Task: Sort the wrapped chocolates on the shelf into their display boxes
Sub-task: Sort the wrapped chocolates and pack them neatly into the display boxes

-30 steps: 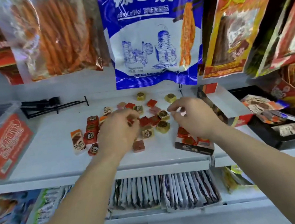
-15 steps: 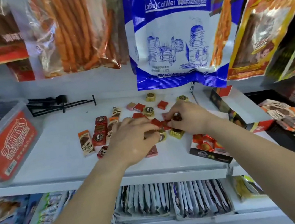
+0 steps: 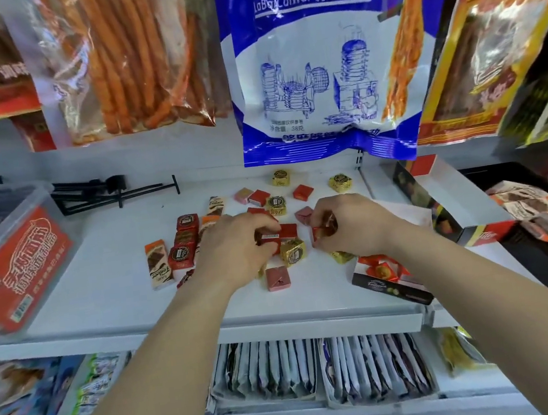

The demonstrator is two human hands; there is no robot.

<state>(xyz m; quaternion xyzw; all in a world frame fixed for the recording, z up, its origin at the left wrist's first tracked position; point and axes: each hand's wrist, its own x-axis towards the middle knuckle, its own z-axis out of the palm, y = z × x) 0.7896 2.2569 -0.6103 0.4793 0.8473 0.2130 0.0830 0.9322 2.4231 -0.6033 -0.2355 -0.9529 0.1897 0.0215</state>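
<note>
Changed vs 1 s ago: both hands were apart over the pile and have closed in on its middle. Each now has a red square, so both picks look made. No drop into a box yet, and most pcs lie unsorted on the white shelf point(image 3: 111, 296).

Near R: dark display box point(image 3: 390, 284), open, w/ red-wrapped pcs already in it, prob. where the reds go. Just L of it is a loose pink chocolate point(image 3: 277, 277).

Next back, the L hand point(image 3: 233, 250) has its fingers curled, pinching a red chocolate point(image 3: 268, 238), barcode up, beside a gold chocolate point(image 3: 293, 252). The R hand point(image 3: 357, 224) pinches a second red chocolate point(image 3: 317, 233) w/ thumb + fingertips. Can't tell if it's clear of the shelf.

Far: a far gold chocolate point(image 3: 281, 177) & a far red square point(image 3: 302, 191) lie loose below the blue snack bag point(image 3: 317, 64).
</note>
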